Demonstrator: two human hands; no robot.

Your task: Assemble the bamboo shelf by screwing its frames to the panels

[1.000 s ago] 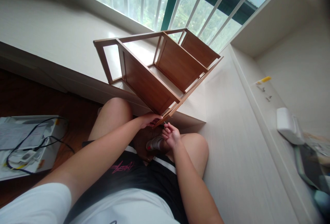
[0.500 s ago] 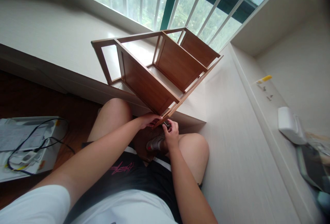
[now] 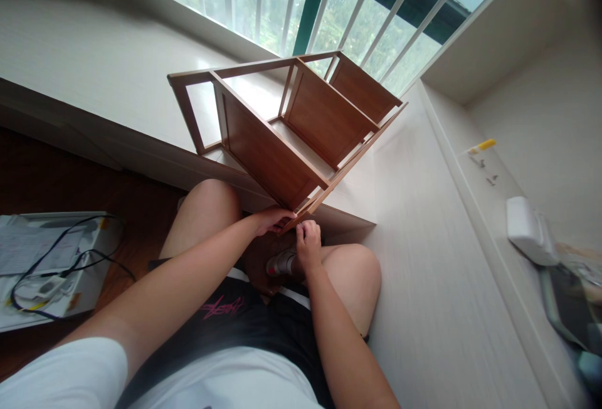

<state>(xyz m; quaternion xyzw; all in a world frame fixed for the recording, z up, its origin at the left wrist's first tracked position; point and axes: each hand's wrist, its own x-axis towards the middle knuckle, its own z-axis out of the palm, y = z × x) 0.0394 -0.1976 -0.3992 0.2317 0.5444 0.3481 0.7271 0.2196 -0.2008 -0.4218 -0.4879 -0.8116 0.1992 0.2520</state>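
Note:
A brown wooden shelf rack (image 3: 329, 114) with several panels lies on its side on the pale window ledge, one corner jutting over the front edge toward me. Around the near end of its side rail, my left hand (image 3: 275, 218) is closed, the fingertips partly behind the wood. Just right of it, my right hand (image 3: 309, 241) is closed in a pinch close to the rail end. The fingers cover nearly all of the thin bent hex key in it, which showed more plainly earlier.
My knees flank the overhanging corner. A white pale-walled cabinet side (image 3: 423, 221) rises close on the right. At the left on the floor, a white box (image 3: 89, 293) carries papers and black cables (image 3: 70, 268). Barred windows (image 3: 282, 7) stand behind the ledge (image 3: 117, 64).
My right hand's fingers have curled inward and closed more at the rail end, covering the bent key. My left hand and the rack hold almost the same position.

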